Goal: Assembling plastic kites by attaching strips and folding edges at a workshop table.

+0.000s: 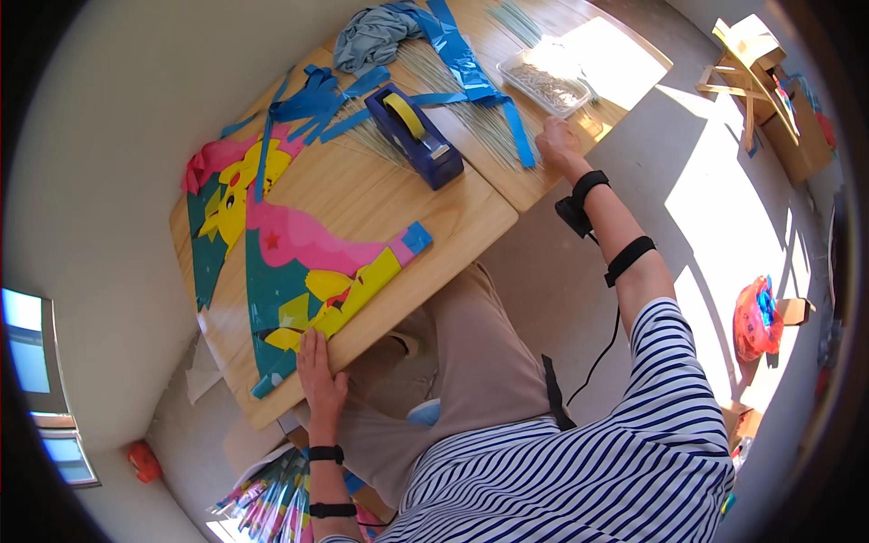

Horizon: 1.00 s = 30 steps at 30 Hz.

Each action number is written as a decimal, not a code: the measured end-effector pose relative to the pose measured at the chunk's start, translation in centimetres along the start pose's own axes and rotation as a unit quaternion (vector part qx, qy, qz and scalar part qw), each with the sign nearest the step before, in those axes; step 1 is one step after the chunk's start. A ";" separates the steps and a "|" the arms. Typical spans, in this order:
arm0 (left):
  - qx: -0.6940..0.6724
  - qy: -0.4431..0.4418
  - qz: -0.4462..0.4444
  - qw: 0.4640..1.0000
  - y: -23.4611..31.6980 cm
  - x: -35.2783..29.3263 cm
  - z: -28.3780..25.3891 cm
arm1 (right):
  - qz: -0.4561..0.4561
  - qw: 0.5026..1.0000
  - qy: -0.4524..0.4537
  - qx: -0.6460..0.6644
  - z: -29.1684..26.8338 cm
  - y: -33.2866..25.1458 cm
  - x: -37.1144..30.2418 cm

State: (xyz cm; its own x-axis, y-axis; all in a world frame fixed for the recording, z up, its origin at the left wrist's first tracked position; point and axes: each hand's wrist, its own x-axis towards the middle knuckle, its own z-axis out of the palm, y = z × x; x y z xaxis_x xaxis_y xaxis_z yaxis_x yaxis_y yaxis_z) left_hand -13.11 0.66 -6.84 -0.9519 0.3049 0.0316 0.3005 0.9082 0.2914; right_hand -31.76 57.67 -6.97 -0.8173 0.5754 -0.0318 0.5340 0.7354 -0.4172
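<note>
Near the table's front edge, my left hand (323,380) lies with its fingers stretched flat on the lower edge of a printed sheet (294,240). The sheet is thin, green, pink and yellow, with a cartoon figure and a blue corner at its right tip. My right hand (558,143) is at the table's right side, just below a clear plastic tub (548,83) of small pale pieces. Its fingers are curled closed; what they hold, if anything, cannot be made out. A dark blue tape dispenser (416,136) with a yellow roll stands between the hands, farther back.
Bundles of thin pale sticks (484,127) lie under blue strips (462,63). A grey-blue cloth (376,38) is heaped at the back. Another printed sheet (240,185) lies at the table's left. A red bag (759,319) sits on the floor at right, below a wooden stand (749,95).
</note>
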 end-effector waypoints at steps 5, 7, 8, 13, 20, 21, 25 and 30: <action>-0.002 0.003 -0.003 1.000 0.2 -0.3 0.0 | -0.022 0.997 -0.027 -0.063 -2.1 2.3 -1.7; 0.002 0.006 0.000 1.000 0.4 0.1 0.0 | -0.073 0.997 0.033 0.022 -2.7 7.0 -4.1; 0.005 0.009 0.000 1.000 0.4 0.1 0.1 | -0.030 0.996 -0.036 0.080 -3.3 8.7 -5.6; 0.004 0.011 -0.005 1.000 0.0 -0.3 0.4 | 0.084 0.953 -0.207 0.204 -4.9 8.7 -8.6; 0.001 0.015 0.008 1.000 0.0 0.3 0.4 | 0.119 0.955 -0.107 0.251 -0.7 6.8 -5.9; 0.003 0.015 0.002 1.000 0.0 0.1 0.4 | 0.093 0.973 -0.070 0.197 -0.7 6.5 -6.0; 0.001 0.016 -0.010 1.000 -0.2 -0.5 0.4 | 0.035 0.955 0.005 0.294 -1.5 9.4 -12.1; 0.003 0.030 -0.006 1.000 -0.2 -0.8 1.1 | 0.175 0.888 -0.162 0.394 -2.3 12.5 -18.4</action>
State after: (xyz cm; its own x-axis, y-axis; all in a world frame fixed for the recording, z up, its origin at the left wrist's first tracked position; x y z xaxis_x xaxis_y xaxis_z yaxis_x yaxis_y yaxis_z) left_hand -12.35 0.55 -8.02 -0.9572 0.2767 0.0848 0.2894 0.9136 0.2857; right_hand -9.52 57.06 -9.53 -0.7183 0.4927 -0.4913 0.5546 -0.0209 -0.8318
